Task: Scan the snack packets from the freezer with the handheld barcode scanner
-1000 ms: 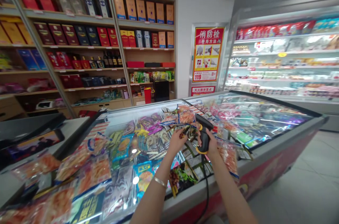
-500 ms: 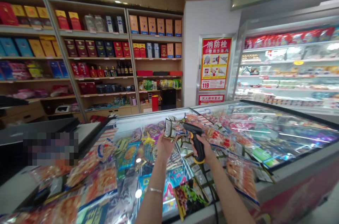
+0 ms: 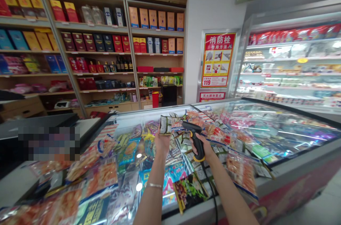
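Note:
My left hand (image 3: 163, 142) is closed on a small green-and-white snack packet (image 3: 166, 125), held upright with its printed side towards me. In my right hand (image 3: 204, 145) is a black-and-yellow barcode scanner (image 3: 197, 144), gripped by the handle. The scanner's head points left, towards the packet, with a gap between them. Its cable (image 3: 210, 186) hangs down across the freezer. Beneath both hands lies the glass top of a chest freezer (image 3: 282, 163), strewn with snack packets. A dark packet with a green leaf picture (image 3: 189, 191) lies near the front edge.
Clear bags of orange-brown snacks (image 3: 241, 171) lie on the right, and more bags (image 3: 103, 173) spread over the left. Behind the freezer stand shelves of boxed goods (image 3: 157, 19). A lit refrigerated display (image 3: 293, 63) is at the right, beside a red notice (image 3: 218, 60).
My left hand has moved slightly left with the packet, widening the gap to the scanner. The packet now faces me more squarely. My right hand still grips the scanner, slightly shifted.

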The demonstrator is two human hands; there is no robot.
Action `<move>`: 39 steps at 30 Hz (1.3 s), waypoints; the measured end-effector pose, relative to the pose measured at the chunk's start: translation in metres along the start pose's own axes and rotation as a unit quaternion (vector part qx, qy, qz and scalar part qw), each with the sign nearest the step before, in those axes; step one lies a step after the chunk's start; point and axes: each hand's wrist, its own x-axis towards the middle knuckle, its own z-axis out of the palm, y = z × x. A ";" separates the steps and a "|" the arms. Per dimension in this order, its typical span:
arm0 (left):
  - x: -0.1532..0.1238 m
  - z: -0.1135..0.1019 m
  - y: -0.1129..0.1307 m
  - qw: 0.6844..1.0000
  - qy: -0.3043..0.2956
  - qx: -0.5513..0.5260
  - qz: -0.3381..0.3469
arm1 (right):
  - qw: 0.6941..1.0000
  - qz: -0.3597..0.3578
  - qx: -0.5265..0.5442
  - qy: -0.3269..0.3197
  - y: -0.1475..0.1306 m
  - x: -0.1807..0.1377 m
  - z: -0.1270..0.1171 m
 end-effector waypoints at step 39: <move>-0.109 -0.063 0.267 0.769 0.104 0.468 0.423 | 0.985 0.016 0.092 -0.146 0.072 0.039 0.224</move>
